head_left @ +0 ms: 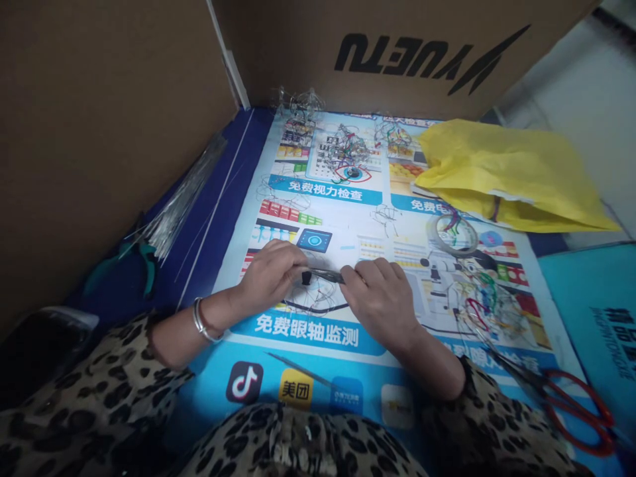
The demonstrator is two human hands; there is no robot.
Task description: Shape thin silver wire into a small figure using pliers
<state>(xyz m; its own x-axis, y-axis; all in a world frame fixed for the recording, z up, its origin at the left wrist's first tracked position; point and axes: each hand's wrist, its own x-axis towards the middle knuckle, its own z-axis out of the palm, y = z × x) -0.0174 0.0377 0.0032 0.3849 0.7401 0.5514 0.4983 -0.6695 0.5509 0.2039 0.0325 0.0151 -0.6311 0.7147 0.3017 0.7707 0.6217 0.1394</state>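
Note:
My left hand (273,275), with a bangle on the wrist, is closed in a pinch over the middle of the printed sheet. Thin wire (320,298) spreads in loose loops just below its fingertips and seems held by them. My right hand (380,295) is wrapped round a slim metal tool (326,273), perhaps tweezers or fine pliers. The tool's tip points left and meets the left fingertips. Fingers hide the exact contact point and most of the tool's handle. A long thin pointed strip (301,371) lies on the sheet nearer my body.
Red-handled scissors (579,404) lie at right, near coloured threads (484,298) and a tape roll (452,233). A yellow bag (507,165) sits behind. Straight wires (181,202) and teal pliers (149,262) are at left. Wire tangles (348,149) and cardboard walls (397,63) stand beyond.

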